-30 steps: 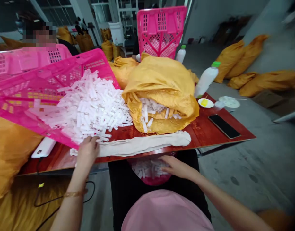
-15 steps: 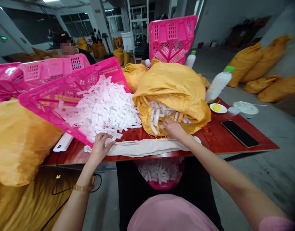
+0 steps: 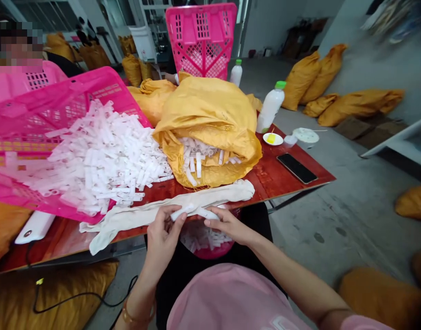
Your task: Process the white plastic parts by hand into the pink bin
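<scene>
My left hand [image 3: 164, 233] and my right hand [image 3: 226, 224] meet at the near edge of the red table [image 3: 282, 176], each pinching a small white plastic tube [image 3: 193, 211]. Just below them sits a pink bowl [image 3: 210, 250] of the same tubes on my lap. A long cream cloth [image 3: 169, 208] lies along the table edge behind my hands. A tilted pink crate [image 3: 55, 114] spills a heap of white tubes [image 3: 103, 156] to the left. An open yellow sack [image 3: 210, 119] shows more tubes at its mouth.
A black phone [image 3: 297, 167], a small dish [image 3: 272, 139], a lid [image 3: 305, 135] and two white bottles [image 3: 271, 105] stand on the table's right. Another pink crate [image 3: 201, 39] stands upright behind. Yellow sacks [image 3: 358, 103] lie on the floor. A person sits at far left.
Both hands have drawn back from the crate heap and the sack's mouth to the table's near edge, coming together over the pink bowl with white tubes in their fingers.
</scene>
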`<state>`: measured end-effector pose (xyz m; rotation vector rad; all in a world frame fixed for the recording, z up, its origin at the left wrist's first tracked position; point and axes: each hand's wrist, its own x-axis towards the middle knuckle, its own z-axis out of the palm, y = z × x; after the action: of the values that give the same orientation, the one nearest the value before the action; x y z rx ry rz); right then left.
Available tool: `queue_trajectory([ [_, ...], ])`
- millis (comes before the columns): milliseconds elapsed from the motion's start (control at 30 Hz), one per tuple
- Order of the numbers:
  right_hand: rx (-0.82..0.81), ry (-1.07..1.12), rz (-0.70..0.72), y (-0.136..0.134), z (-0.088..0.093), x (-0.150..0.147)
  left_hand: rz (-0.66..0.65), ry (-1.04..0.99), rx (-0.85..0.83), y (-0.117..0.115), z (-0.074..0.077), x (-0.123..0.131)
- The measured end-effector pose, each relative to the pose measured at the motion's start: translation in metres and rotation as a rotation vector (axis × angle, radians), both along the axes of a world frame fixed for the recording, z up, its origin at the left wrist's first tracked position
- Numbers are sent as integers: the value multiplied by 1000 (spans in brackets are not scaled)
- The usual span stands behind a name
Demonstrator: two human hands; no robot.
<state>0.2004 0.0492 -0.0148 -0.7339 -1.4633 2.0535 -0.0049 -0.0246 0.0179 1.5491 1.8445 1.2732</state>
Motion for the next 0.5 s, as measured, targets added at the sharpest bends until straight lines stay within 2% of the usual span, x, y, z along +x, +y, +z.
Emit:
queue_trajectory([
  [100, 56, -8, 55, -3, 4, 6, -4, 8, 45, -4, 0, 10],
  [167, 196, -30, 51, -3, 5, 10, -13, 43, 58, -6, 2, 12],
  [233, 448, -114, -1, -4, 2, 11, -43, 53, 30, -6, 5, 13],
  [333, 897, -347, -113, -8, -6, 8, -142, -38, -97, -4, 5, 18],
  [400, 1093, -458, -152, -10, -8, 3, -151, -121, -172, -2, 1, 23],
  [433, 1122, -474, -152, -11, -8, 2, -134, -164, -189, -1, -2, 24],
  [500, 1044, -444, -102, -12, -3, 1, -100, -271, -182, 0, -7, 23],
])
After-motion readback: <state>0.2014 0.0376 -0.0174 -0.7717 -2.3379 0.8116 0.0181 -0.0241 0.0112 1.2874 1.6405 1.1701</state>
